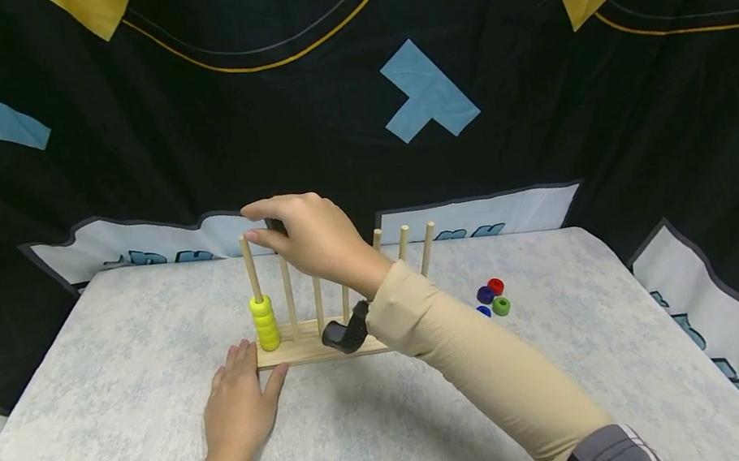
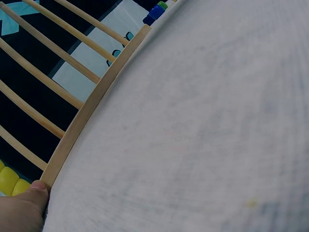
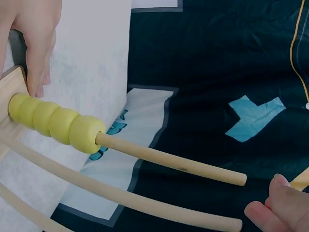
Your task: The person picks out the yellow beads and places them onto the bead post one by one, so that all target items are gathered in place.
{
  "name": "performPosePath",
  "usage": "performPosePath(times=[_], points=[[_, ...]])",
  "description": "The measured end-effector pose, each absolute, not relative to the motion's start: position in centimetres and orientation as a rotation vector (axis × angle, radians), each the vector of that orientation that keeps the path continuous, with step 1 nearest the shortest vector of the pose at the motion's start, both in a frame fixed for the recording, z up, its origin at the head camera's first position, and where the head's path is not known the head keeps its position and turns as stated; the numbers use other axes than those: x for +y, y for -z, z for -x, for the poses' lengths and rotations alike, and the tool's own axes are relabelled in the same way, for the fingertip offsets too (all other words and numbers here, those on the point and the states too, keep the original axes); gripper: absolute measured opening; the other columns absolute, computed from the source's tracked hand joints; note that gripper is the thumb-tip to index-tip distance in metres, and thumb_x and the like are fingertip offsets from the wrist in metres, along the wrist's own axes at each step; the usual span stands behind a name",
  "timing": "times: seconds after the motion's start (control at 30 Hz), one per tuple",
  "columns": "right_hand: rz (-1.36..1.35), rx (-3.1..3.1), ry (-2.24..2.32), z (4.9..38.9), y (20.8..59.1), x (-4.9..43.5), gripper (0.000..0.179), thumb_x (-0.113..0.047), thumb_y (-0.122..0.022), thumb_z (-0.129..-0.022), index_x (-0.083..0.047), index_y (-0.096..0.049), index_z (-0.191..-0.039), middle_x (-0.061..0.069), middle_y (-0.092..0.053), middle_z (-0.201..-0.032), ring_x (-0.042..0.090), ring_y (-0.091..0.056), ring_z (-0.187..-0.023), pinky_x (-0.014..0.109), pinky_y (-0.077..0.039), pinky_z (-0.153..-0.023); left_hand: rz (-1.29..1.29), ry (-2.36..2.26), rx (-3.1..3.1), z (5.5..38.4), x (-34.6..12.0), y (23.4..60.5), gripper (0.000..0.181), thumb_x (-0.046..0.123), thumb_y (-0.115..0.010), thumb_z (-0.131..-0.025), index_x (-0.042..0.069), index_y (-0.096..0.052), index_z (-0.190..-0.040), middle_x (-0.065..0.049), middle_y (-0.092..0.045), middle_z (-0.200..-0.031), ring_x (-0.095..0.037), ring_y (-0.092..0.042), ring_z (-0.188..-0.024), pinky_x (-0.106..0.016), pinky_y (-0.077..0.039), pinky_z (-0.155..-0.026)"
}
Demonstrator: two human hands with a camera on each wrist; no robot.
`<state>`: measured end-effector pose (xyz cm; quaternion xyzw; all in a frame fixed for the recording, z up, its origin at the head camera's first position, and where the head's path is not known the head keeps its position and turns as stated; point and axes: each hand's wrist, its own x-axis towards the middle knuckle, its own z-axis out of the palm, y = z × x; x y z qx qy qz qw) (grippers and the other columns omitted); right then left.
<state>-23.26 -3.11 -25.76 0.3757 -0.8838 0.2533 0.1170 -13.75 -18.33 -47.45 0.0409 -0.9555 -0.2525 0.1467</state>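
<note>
A wooden peg rack (image 1: 301, 349) stands on the table with a row of upright pegs. Stacked at the bottom of its leftmost peg (image 1: 251, 268) are several yellow beads (image 1: 265, 323); that peg's upper part is bare. My right hand (image 1: 314, 232) hovers by the peg tops, thumb and index finger apart with nothing between them. In the right wrist view its fingertips (image 3: 277, 198) are just beyond the peg ends. My left hand (image 1: 240, 406) rests at the rack's left end, fingers straight along the side, thumb (image 2: 38, 186) touching the base's front edge.
Loose beads lie right of the rack: a red bead (image 1: 496, 286), a dark blue bead (image 1: 486, 295), a green bead (image 1: 501, 306) and a partly hidden blue one. My right forearm (image 1: 481, 359) crosses over the rack's right part. A black curtain (image 1: 292, 129) hangs behind the table.
</note>
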Motion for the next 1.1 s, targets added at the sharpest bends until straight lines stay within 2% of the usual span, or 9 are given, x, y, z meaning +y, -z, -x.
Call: performPosePath(times=[0.53,0.73,0.87,1.0,1.1], points=[[-1.128,-2.475,-0.849,21.5,26.7,1.4,0.033,-0.029,-0.066,-0.096,-0.016,-0.069,-0.126,-0.004,-0.069,-0.128,0.009,-0.063,-0.123,0.022,-0.050,-0.104,-0.122,0.715,-2.749,13.7,-18.2,47.5,0.070,0.036,-0.063,-0.097,-0.012,-0.042,-0.143,-0.033,-0.042,-0.148,-0.049,-0.035,-0.142,-0.060,-0.026,-0.118],[-1.135,-2.472,-0.852,20.6,28.1,3.5,0.033,-0.028,-0.069,-0.094,-0.014,-0.070,-0.124,-0.002,-0.071,-0.125,0.009,-0.066,-0.116,0.025,-0.054,-0.099,-0.126,0.711,-2.764,13.8,-18.2,47.6,0.070,0.038,-0.062,-0.098,-0.011,-0.042,-0.143,-0.033,-0.040,-0.149,-0.049,-0.034,-0.143,-0.060,-0.026,-0.118],[-1.151,-2.494,-0.867,19.8,29.1,4.8,0.035,-0.027,-0.071,-0.092,-0.013,-0.070,-0.124,-0.001,-0.071,-0.125,0.011,-0.067,-0.117,0.028,-0.054,-0.100,-0.116,0.705,-2.754,13.8,-18.3,47.7,0.070,0.039,-0.061,-0.098,-0.012,-0.042,-0.143,-0.034,-0.040,-0.149,-0.050,-0.034,-0.142,-0.061,-0.026,-0.117],[-1.148,-2.535,-0.921,19.3,30.1,6.3,0.033,-0.025,-0.071,-0.093,-0.014,-0.070,-0.124,-0.002,-0.071,-0.125,0.011,-0.066,-0.117,0.030,-0.056,-0.097,-0.101,0.698,-2.742,13.9,-18.3,47.8,0.070,0.039,-0.061,-0.098,-0.012,-0.043,-0.142,-0.035,-0.040,-0.148,-0.051,-0.035,-0.141,-0.061,-0.027,-0.117],[-1.136,-2.556,-0.963,19.1,30.8,7.8,0.031,-0.024,-0.071,-0.093,-0.015,-0.071,-0.123,-0.003,-0.072,-0.122,0.009,-0.067,-0.107,0.029,-0.057,-0.084,-0.093,0.701,-2.744,13.9,-18.3,47.8,0.070,0.038,-0.061,-0.098,-0.013,-0.043,-0.142,-0.035,-0.040,-0.148,-0.051,-0.035,-0.141,-0.062,-0.026,-0.117]])
